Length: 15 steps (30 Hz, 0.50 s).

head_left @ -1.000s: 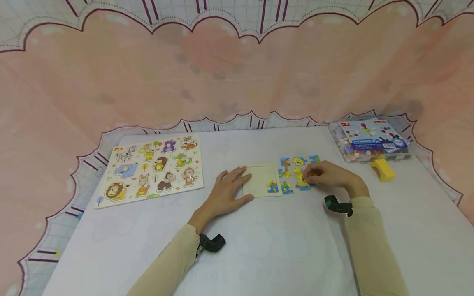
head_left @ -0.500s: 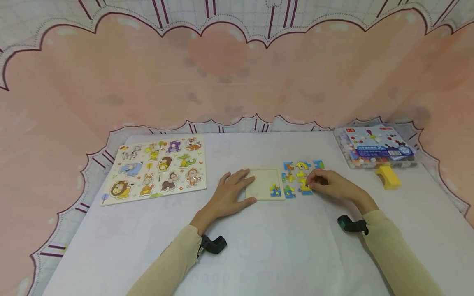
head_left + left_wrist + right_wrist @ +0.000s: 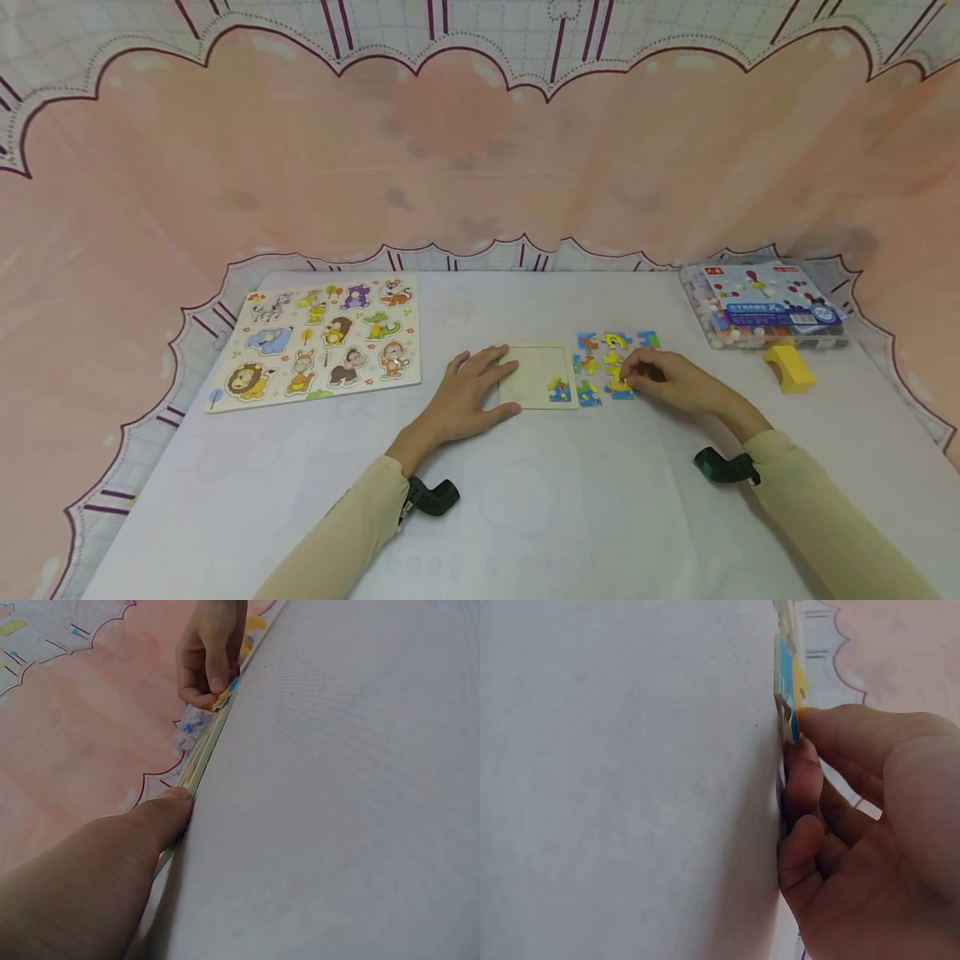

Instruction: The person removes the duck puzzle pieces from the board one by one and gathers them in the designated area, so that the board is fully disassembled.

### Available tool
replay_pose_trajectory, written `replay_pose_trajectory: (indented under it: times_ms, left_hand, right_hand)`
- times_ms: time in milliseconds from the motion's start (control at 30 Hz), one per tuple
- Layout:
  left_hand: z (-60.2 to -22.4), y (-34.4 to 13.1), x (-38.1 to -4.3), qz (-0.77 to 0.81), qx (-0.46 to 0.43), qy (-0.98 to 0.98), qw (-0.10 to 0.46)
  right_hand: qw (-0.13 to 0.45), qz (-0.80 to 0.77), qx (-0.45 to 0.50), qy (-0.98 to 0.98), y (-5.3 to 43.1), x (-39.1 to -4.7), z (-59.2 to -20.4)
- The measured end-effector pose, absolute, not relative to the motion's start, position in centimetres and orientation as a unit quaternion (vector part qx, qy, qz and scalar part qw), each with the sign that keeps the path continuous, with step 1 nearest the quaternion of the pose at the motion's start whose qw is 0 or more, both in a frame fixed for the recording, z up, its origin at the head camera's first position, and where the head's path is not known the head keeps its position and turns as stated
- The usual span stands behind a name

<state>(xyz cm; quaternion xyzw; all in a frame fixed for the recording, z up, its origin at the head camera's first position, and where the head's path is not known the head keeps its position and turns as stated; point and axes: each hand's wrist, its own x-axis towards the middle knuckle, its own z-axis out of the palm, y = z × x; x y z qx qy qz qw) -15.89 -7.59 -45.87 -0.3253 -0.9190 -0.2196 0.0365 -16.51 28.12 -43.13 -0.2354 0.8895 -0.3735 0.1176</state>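
Note:
My left hand [image 3: 465,400] rests on the left side of a small wooden puzzle tray [image 3: 531,406], its fingers spread over the edge and the thumb [image 3: 174,801] along the near corner. One blue-and-yellow piece [image 3: 559,389] lies in the tray's near right corner. Just right of the tray, several loose jigsaw pieces [image 3: 588,393] lie in rough rows. At the right side of these, my right hand [image 3: 671,379] pinches a yellow-and-blue puzzle piece [image 3: 787,690] between thumb and index finger, low at the table. The other fingers of that hand curl beneath.
A larger animal puzzle board [image 3: 315,393] lies on the left of the white table [image 3: 525,500]. At the back right stands a clear plastic box [image 3: 765,304] of small colored parts, with a yellow arched block [image 3: 790,368] before it. A patterned curtain hangs behind.
The head view has shifted slightly, so the scene sits lower and farther right. My right wrist and forearm have swung outward to the right; its fingertips stay by the same pieces. The left hand stays on the tray.

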Motion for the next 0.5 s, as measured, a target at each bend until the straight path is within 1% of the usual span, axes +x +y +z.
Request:
replay_pose_trajectory:
  times_ms: [267,500]
  left_hand:
    - [-46.04,-7.54,-15.9,-0.215,-0.323,-0.921,0.029]
    - [-45.92,-7.6,-15.94,-0.221,-0.327,-0.918,0.035]
  right_hand:
    - [0.112,-0.362,-0.223,0.898,28.12,-16.35,-42.91]
    - [0.101,-0.355,-0.218,0.903,27.82,-16.3,-42.79]
